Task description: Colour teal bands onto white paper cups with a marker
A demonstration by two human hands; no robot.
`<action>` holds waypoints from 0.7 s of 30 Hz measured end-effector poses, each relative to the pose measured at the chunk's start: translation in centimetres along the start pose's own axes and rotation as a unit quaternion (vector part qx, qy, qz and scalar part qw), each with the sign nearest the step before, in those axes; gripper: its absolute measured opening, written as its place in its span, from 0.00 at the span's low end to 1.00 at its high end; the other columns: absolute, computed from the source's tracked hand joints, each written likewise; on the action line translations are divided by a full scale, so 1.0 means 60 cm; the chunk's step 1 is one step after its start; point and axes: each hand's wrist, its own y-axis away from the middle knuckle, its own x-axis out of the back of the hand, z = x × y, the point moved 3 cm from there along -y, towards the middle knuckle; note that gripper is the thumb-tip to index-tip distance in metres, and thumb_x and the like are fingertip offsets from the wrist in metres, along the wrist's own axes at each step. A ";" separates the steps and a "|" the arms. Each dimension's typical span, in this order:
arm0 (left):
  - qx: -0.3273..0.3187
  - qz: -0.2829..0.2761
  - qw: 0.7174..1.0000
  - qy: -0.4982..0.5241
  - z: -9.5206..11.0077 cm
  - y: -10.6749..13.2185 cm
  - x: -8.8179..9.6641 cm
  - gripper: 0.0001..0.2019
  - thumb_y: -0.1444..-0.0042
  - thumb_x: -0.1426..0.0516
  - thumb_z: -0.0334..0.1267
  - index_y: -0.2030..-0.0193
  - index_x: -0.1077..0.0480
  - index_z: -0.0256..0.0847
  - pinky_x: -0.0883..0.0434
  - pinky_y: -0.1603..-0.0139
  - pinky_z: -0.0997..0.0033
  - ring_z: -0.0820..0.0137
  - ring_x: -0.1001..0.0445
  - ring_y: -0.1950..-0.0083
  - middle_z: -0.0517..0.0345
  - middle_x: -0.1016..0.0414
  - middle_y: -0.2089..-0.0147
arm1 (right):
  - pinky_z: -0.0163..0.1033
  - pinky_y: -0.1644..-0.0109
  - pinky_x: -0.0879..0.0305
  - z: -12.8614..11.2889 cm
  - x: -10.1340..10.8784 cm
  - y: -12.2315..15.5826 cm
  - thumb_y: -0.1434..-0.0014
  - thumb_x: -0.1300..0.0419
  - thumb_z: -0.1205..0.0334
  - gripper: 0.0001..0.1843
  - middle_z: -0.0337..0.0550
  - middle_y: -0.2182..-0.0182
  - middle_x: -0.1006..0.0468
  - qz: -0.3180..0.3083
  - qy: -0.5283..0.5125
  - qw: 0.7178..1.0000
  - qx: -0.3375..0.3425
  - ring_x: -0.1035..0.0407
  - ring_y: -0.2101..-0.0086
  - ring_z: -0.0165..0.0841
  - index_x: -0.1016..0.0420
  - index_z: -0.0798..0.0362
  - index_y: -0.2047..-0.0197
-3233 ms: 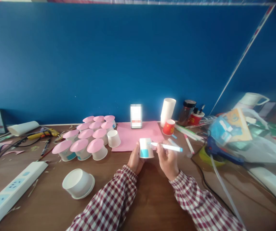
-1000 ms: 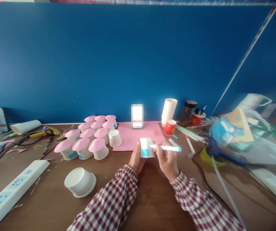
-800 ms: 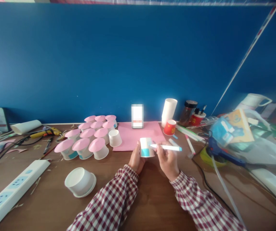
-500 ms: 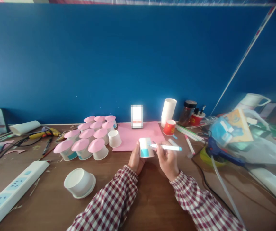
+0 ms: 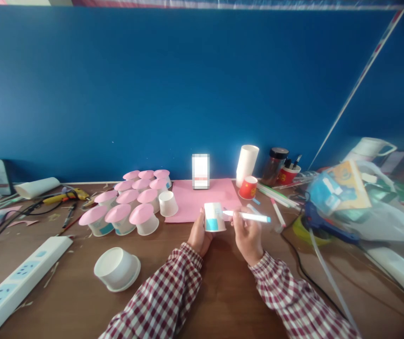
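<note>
My left hand (image 5: 199,235) is closed around the left side of a white paper cup (image 5: 214,212), which is turned upside down. Blue marks and a solid blue patch show on the cup's side. Between the fingers of my right hand (image 5: 248,235) is a white marker pen (image 5: 251,216) with a blue end, its other end pointing at the cup. Whether that tip touches the cup I cannot tell. Behind the cup lies a sheet of pink paper (image 5: 191,200). Left of it stand several upturned cups topped with pink paper cones (image 5: 141,213), beside a plain white cup (image 5: 168,204).
A larger white tub (image 5: 117,269) and a power strip (image 5: 21,278) lie front left. A yellow glue gun (image 5: 66,196) is behind them. Right of the pink paper are a red cup (image 5: 248,187), stacked white cups (image 5: 247,162), a pink-ended marker (image 5: 278,212), and a blue glue gun (image 5: 328,226) with cords.
My right hand has drawn the marker slightly right, away from the cup. My left hand and the cup have hardly moved.
</note>
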 end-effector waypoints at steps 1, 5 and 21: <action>0.000 0.007 1.000 0.000 0.000 0.000 0.001 0.25 0.38 0.51 0.52 0.49 0.30 0.30 0.31 0.47 0.59 0.59 0.25 0.52 0.43 0.23 0.54 | 0.35 0.70 0.30 0.001 0.000 0.000 0.35 0.48 0.59 0.09 0.40 0.74 0.27 0.003 -0.008 1.000 -0.006 0.30 0.74 0.30 0.32 0.53 0.64; -0.007 0.041 0.999 0.008 -0.002 -0.002 0.009 0.25 0.40 0.50 0.53 0.51 0.29 0.30 0.32 0.47 0.60 0.60 0.25 0.54 0.43 0.23 0.56 | 0.37 0.66 0.29 0.006 -0.005 0.004 0.33 0.51 0.59 0.10 0.40 0.72 0.26 -0.009 -0.026 0.999 -0.022 0.30 0.73 0.30 0.33 0.54 0.55; -0.102 0.137 0.984 0.047 0.006 -0.011 0.019 0.14 0.39 0.49 0.43 0.61 0.29 0.33 0.29 0.67 0.73 0.72 0.28 0.70 0.54 0.26 0.69 | 0.38 0.61 0.25 0.016 -0.024 0.013 0.39 0.45 0.66 0.10 0.45 0.64 0.23 -0.061 0.059 0.996 0.031 0.25 0.64 0.35 0.33 0.52 0.53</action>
